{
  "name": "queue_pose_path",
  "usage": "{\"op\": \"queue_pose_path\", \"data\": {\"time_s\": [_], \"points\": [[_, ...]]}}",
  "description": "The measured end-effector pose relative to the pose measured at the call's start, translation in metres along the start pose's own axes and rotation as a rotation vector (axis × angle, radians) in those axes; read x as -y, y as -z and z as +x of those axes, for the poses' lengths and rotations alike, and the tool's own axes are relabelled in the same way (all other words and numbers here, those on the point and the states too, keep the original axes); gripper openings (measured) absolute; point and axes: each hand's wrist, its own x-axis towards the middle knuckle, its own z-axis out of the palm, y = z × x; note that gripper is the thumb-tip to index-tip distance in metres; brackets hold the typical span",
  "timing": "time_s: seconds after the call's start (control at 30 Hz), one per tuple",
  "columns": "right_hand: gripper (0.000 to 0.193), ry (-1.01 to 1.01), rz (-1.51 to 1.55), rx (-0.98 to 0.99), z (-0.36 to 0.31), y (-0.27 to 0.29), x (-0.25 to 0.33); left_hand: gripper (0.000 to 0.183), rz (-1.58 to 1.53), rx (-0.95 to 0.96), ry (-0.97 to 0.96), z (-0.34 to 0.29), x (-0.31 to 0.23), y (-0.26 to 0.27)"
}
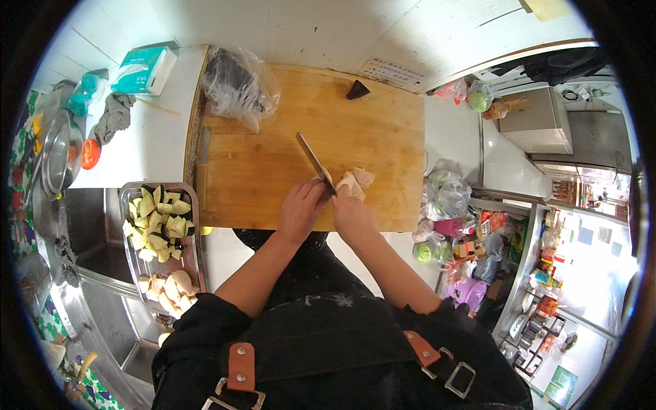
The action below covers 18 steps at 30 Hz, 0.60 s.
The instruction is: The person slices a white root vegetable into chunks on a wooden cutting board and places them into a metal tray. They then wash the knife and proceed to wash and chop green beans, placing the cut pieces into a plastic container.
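A kitchen knife [312,156] slants over the wooden cutting board [253,174], its blade pointing up and to the left. Its lower end meets my right hand [354,215], which is closed around the hidden handle. My left hand [301,209] rests at the board's near edge, fingers bent together close to the lower blade; whatever they hold is hidden. A pale, crumpled piece [355,182] lies against the right fingers; whether it is cloth, paper or food I cannot make out. A dark wedge-shaped piece [357,89] sits at the far edge.
A clear plastic bag [240,83] with something dark covers the board's far left corner. To the left, a metal tray [196,236] carries cut eggplant chunks [158,222] and pale peeled pieces [174,288] beside a sink [96,225]. Bagged goods [447,195] crowd the right side.
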Motion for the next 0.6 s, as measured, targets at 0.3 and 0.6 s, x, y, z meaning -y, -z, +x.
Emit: {"op": "queue_pose_path", "data": {"time_s": [0.3,0.6], "points": [[0.028,0.102,0.003,-0.048,0.005,0.02,0.006,0.036,-0.141,-0.039,0.057,-0.003,0.007,-0.003],[0.027,0.055,0.015,0.004,-0.006,0.015,0.012,0.023,-0.04,0.018,0.088,-0.004,0.008,0.001]]}}
